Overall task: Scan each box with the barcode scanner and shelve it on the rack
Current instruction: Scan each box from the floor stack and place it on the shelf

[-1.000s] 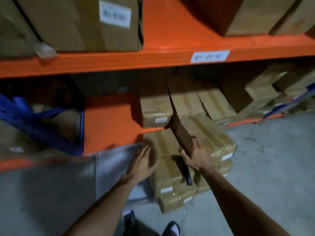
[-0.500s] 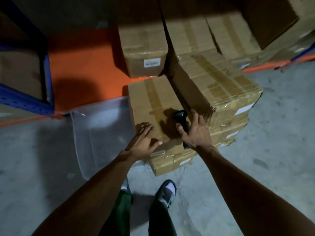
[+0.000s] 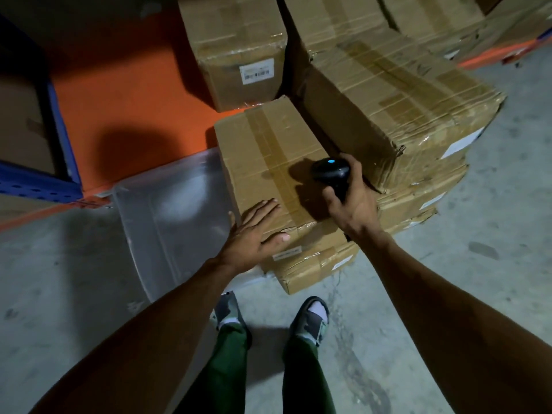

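A taped cardboard box (image 3: 268,153) tops a floor stack in front of me. My left hand (image 3: 254,231) lies flat and open on its near left corner. My right hand (image 3: 352,204) grips a black barcode scanner (image 3: 330,171) with a small blue light, held over the box's right edge. A second stack of boxes (image 3: 397,94) stands higher on the right. One labelled box (image 3: 236,49) sits on the orange bottom shelf (image 3: 119,94) of the rack.
A clear plastic sheet or lid (image 3: 170,213) lies on the concrete floor left of the stack. The rack's blue upright (image 3: 59,130) stands at left, beside another box (image 3: 21,127). More boxes (image 3: 433,16) fill the shelf at the back right. My feet (image 3: 310,321) stand close to the stack.
The view has tilted down from the shelves to the floor stack. My right hand has raised the scanner so its top shows. My left hand has flattened on the box's corner.
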The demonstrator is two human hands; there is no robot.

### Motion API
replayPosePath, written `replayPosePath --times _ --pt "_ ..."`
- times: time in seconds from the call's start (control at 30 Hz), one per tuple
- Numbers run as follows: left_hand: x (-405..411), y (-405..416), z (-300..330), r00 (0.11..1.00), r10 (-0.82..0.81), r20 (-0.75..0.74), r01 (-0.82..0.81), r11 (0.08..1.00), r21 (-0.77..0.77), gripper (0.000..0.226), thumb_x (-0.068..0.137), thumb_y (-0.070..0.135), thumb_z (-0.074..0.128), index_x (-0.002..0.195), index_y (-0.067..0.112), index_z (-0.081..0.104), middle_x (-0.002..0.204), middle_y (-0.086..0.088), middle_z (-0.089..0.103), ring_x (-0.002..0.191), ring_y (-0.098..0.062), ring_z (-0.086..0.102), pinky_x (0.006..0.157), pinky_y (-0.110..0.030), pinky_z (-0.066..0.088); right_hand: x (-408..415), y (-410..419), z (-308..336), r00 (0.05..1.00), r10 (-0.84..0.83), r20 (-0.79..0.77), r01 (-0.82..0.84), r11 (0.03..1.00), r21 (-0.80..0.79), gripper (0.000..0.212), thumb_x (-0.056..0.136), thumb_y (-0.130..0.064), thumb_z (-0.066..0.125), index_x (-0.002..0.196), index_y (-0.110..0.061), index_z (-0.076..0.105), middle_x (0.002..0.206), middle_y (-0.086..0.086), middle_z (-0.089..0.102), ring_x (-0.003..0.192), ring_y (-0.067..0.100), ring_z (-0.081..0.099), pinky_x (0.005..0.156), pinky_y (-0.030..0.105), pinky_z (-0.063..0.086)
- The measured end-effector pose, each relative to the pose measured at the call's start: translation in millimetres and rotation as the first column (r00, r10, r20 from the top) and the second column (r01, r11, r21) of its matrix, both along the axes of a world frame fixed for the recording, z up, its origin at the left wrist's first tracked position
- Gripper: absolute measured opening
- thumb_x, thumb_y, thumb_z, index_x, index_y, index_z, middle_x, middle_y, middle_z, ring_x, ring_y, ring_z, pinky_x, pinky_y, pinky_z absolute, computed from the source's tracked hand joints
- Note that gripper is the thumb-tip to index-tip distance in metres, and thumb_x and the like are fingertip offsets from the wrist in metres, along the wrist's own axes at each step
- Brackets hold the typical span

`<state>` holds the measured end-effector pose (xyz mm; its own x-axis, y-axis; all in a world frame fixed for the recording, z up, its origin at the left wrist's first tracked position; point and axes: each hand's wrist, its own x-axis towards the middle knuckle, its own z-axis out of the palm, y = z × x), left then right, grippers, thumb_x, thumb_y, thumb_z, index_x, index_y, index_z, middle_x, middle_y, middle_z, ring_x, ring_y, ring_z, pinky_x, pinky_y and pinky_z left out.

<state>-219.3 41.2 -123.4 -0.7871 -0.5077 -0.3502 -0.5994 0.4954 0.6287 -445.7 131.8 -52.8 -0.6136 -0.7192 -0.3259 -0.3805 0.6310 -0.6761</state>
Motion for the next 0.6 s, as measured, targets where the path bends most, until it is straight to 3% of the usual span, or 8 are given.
replayPosePath --times 0.1,0.2,0.3,0.37,0.47,0.53,0.6 --pt "1 0 -2 1.000 -0.026 -0.004 0.026 0.999 0.020 0.078 0.091 0.070 0.031 0.156 0.030 0.020 0.164 0.017 0.010 0.150 -0.001 -0.001 0.120 -0.052 -0.003 15 25 12 0.988 -0.102 0.116 0.124 0.974 -0.192 0.069 0.089 -0.026 0.062 0.152 -0.036 0.036 0.134 0.000 0.061 0.125 0.029 0.060 0.106 0.053 0.050" --pt "3 -3 -2 0.997 -0.075 -0.026 0.076 0.997 0.024 0.082 0.090 0.068 0.030 0.157 0.023 0.020 0.165 0.013 0.009 0.151 -0.004 -0.001 0.123 -0.045 0.014 38 55 17 0.957 -0.214 0.195 0.256 0.941 -0.224 0.068 0.082 -0.028 0.065 0.144 -0.045 0.043 0.132 -0.004 0.059 0.119 0.022 0.063 0.099 0.049 0.057" --pt "2 -4 -1 0.994 -0.110 0.021 0.109 0.993 0.034 0.082 0.090 0.070 0.026 0.158 0.027 0.014 0.165 0.018 0.001 0.150 0.000 -0.007 0.122 -0.050 0.014 69 89 12 0.943 -0.218 0.250 0.272 0.940 -0.205 0.066 0.085 -0.029 0.073 0.141 -0.052 0.044 0.127 -0.023 0.060 0.113 0.000 0.066 0.094 0.027 0.060" --pt "0 -4 -2 0.992 -0.119 0.045 0.118 0.993 0.023 0.083 0.089 0.072 0.022 0.158 0.029 0.011 0.164 0.019 -0.001 0.149 0.002 -0.010 0.122 -0.051 0.013 90 109 4 0.943 -0.200 0.267 0.251 0.952 -0.175 0.062 0.086 -0.049 0.076 0.138 -0.057 0.043 0.122 -0.032 0.061 0.110 -0.012 0.063 0.087 0.012 0.055" --pt "-2 -5 -6 0.991 -0.124 0.046 0.125 0.992 -0.019 0.084 0.088 0.075 0.019 0.158 0.029 0.009 0.165 0.018 -0.001 0.149 0.000 -0.009 0.124 -0.045 0.010 112 127 -8 0.958 -0.168 0.232 0.196 0.975 -0.104 0.061 0.081 -0.081 0.062 0.134 -0.067 0.035 0.108 -0.050 0.059 0.100 -0.024 0.059 0.077 0.002 0.050" --pt "-1 -5 -10 0.990 -0.129 0.052 0.131 0.991 -0.034 0.083 0.089 0.075 0.020 0.158 0.030 0.008 0.165 0.018 -0.001 0.149 -0.001 -0.008 0.124 -0.040 0.006 121 137 -17 0.969 -0.115 0.220 0.140 0.985 -0.098 0.061 0.082 -0.082 0.059 0.135 -0.067 0.033 0.104 -0.050 0.060 0.096 -0.022 0.060 0.078 0.000 0.048" --pt "0 -3 -13 0.990 -0.129 0.051 0.132 0.990 -0.053 0.081 0.090 0.073 0.022 0.158 0.030 0.009 0.165 0.015 0.000 0.150 -0.004 -0.006 0.124 -0.038 0.005 128 144 -28 0.976 -0.082 0.202 0.104 0.989 -0.104 0.062 0.086 -0.077 0.060 0.139 -0.057 0.036 0.109 -0.034 0.065 0.097 -0.007 0.065 0.083 0.009 0.052"
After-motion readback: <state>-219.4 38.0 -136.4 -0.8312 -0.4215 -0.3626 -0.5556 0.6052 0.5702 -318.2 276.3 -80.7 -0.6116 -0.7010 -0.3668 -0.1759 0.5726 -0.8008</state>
